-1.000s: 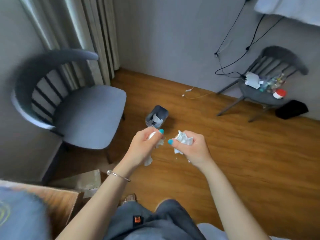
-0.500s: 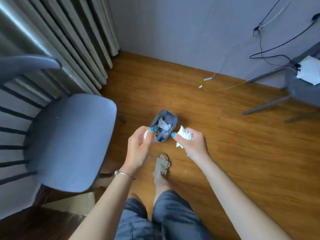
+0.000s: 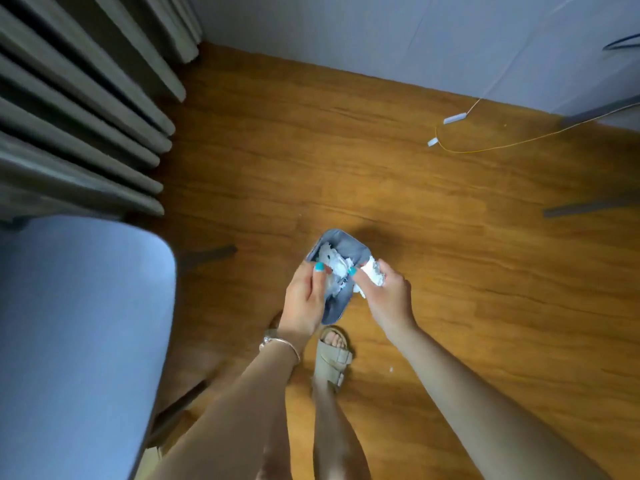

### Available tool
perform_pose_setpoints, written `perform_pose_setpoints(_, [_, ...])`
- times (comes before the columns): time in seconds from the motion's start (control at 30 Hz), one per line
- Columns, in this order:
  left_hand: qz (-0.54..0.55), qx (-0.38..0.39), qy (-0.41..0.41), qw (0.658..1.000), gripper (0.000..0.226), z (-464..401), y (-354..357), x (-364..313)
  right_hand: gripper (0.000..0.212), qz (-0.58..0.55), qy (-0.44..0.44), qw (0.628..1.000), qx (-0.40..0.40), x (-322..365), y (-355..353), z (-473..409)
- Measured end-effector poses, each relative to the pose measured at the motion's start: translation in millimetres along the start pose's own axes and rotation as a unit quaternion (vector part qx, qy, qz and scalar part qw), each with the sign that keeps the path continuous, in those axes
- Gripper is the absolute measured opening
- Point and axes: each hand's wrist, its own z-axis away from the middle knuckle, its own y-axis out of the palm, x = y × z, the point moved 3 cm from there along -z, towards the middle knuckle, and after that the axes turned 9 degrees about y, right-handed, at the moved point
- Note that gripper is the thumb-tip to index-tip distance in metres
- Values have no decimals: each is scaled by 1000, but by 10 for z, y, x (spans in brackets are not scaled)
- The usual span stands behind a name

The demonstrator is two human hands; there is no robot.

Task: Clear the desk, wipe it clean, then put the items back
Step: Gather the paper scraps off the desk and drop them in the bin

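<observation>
A crumpled white tissue is pinched in the right hand above a small grey bin on the wooden floor. More tissue seems gripped by the left hand. A grey chair is seen alongside.

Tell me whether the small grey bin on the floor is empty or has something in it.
Not empty: the grey bin stands open-topped with crumpled white paper visible inside. How full it is cannot be told; the hands cover part of it.
</observation>
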Motion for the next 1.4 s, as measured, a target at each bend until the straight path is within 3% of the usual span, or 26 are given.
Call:
perform_pose_setpoints(0.17, [2,-35,-28,999,30,-618,262,718,36,24,-7,1000,-14,-384,381,-676])
perform_pose_setpoints(0.37, [-12,-1,-11,1000,32,-870,507,1151,30,17,13,1000,4,-769,704,-1143])
perform_pose_setpoints(0.47, [1,4,-22,1000,33,-866,545,1357,40,-11,32,999,12,-933,808,-1210])
perform_pose_setpoints(0.6, [52,17,-64,996,31,-843,542,1456,17,-4,82,996,41,-1056,911,-1223])
perform_pose_setpoints(0.77, [98,70,-133,984,31,-832,492,1495,58,9,119,989,87,-1083,932,-1185])
perform_pose_setpoints(0.97, [109,113,-145,977,34,-775,404,1338,66,32,147,983,104,-1083,802,-1062])
perform_pose_setpoints(1.17, [75,143,-130,978,41,-465,235,1174,65,128,131,978,95,-1005,486,-638])
perform_pose_setpoints(1.27, [8,186,-143,972,60,-246,113,1206,63,137,115,979,94,-1013,424,-345])
perform_pose_setpoints(1.4, [-84,190,-80,975,62,94,-19,1321,59,238,44,959,145,-1260,546,7])
